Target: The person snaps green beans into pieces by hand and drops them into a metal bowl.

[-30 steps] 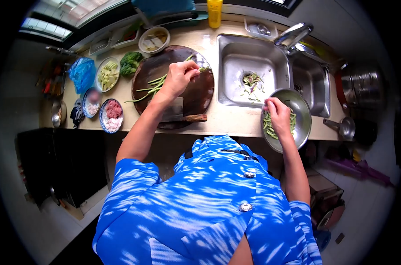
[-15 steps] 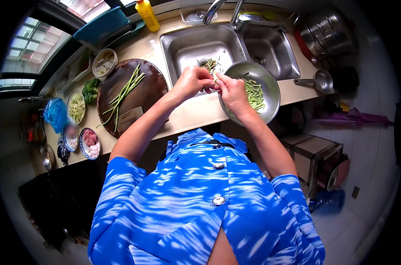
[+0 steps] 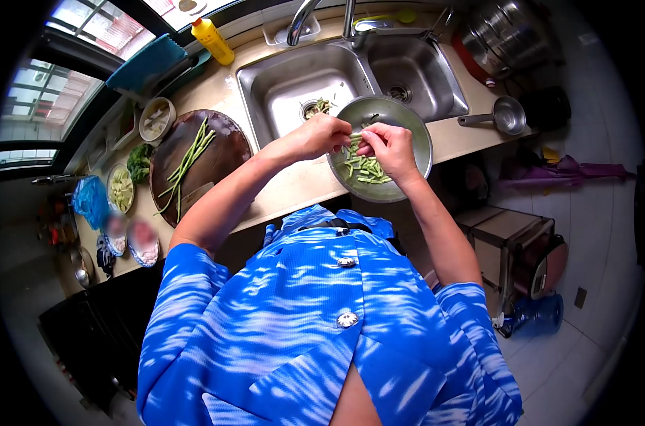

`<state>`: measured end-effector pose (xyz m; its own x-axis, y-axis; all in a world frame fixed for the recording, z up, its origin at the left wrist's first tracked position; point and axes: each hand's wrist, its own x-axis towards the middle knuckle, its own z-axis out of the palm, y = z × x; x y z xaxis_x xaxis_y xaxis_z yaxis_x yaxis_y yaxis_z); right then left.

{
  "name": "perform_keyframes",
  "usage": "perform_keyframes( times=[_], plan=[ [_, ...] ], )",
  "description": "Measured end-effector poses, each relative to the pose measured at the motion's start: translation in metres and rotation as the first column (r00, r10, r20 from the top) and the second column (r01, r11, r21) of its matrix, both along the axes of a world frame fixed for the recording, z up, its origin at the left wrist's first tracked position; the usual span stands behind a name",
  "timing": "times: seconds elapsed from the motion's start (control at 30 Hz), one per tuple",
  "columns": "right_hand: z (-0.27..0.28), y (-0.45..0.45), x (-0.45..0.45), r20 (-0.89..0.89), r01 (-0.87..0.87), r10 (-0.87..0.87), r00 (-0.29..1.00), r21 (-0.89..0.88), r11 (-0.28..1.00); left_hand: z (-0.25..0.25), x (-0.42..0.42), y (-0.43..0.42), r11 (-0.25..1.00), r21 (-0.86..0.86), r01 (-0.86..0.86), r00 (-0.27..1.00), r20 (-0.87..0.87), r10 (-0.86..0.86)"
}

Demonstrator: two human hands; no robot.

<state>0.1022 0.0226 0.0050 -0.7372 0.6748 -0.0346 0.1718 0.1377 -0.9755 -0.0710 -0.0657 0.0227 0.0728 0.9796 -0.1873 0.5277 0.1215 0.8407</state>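
Note:
My left hand (image 3: 321,136) and my right hand (image 3: 393,150) come close together above a round metal bowl (image 3: 421,135). Their fingers are pinched on a short piece of green bean (image 3: 356,135) between them. Cut green bean pieces (image 3: 369,170) lie in the bowl below. To the left, several long whole beans (image 3: 189,165) rest on a dark round chopping board (image 3: 230,142). Bean scraps (image 3: 321,106) sit around the drain of the left sink basin.
The double steel sink (image 3: 272,78) is behind the bowl. A ladle-like steel pan (image 3: 508,115) lies at right. Broccoli (image 3: 139,163), a plate of cut vegetables (image 3: 121,189), a plate of meat (image 3: 145,245) and a blue bag (image 3: 90,202) stand at left. A yellow bottle (image 3: 213,41) is by the window.
Both hands have moved from the sink's front edge to over the bowl, and their fingertips have drawn slightly apart. The view has shifted a little.

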Motion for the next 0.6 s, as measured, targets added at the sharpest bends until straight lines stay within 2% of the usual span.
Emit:
perform_keyframes(
  times=[0.07, 0.13, 0.17, 0.2, 0.3, 0.37, 0.43, 0.47, 0.5, 0.53, 0.57, 0.6],
  plan=[
    [0.0, 0.006, 0.004, -0.009, -0.044, 0.043, 0.999, -0.024, 0.999, 0.002, 0.003, 0.005, 0.997, 0.07, 0.04, 0.993, -0.111, -0.032],
    [0.009, 0.01, 0.004, 0.028, -0.058, 0.057, 0.998, 0.027, 0.998, 0.008, 0.008, 0.008, 0.998, 0.065, 0.021, 0.993, -0.114, -0.013],
    [0.016, 0.013, 0.004, 0.048, -0.096, 0.086, 0.995, 0.261, 0.96, 0.009, 0.011, 0.01, 0.998, 0.069, -0.006, 0.994, -0.105, 0.013],
    [0.021, 0.015, 0.003, 0.074, -0.132, 0.109, 0.991, 0.481, 0.867, 0.01, 0.013, 0.012, 0.997, 0.074, -0.032, 0.995, -0.096, 0.04],
    [0.006, 0.024, 0.004, 0.105, -0.186, 0.154, 0.982, 0.487, 0.853, 0.002, 0.019, 0.019, 0.993, 0.113, 0.022, 0.997, -0.073, -0.013],
    [-0.001, 0.026, 0.004, 0.131, -0.22, 0.178, 0.975, 0.482, 0.848, -0.001, 0.023, 0.025, 0.985, 0.17, -0.015, 0.997, -0.077, 0.029],
    [-0.009, 0.024, 0.005, -0.012, -0.036, 0.044, 0.999, 0.377, 0.925, 0.002, 0.029, 0.029, 0.97, 0.238, -0.042, 0.99, -0.123, 0.073],
    [-0.012, 0.022, 0.005, -0.012, -0.036, 0.044, 0.999, 0.376, 0.926, 0.003, 0.032, 0.03, 0.971, 0.237, -0.042, 0.99, -0.123, 0.073],
    [-0.012, 0.018, 0.004, -0.071, 0.041, -0.039, 0.997, 0.015, 0.999, 0.005, 0.036, 0.03, 0.937, 0.34, -0.075, 0.987, -0.11, 0.119],
    [-0.011, 0.014, 0.002, -0.095, 0.096, -0.138, 0.986, -0.352, 0.931, 0.005, 0.04, 0.031, 0.893, 0.438, -0.108, 0.982, -0.092, 0.164],
    [-0.008, 0.012, 0.001, -0.101, 0.143, -0.25, 0.963, -0.596, 0.79, 0.001, 0.043, 0.033, 0.857, 0.507, -0.097, 0.978, -0.112, 0.177],
    [-0.01, 0.012, 0.002, -0.1, 0.143, -0.25, 0.963, -0.598, 0.789, 0.0, 0.044, 0.035, 0.858, 0.504, -0.098, 0.978, -0.113, 0.178]
  ],
)
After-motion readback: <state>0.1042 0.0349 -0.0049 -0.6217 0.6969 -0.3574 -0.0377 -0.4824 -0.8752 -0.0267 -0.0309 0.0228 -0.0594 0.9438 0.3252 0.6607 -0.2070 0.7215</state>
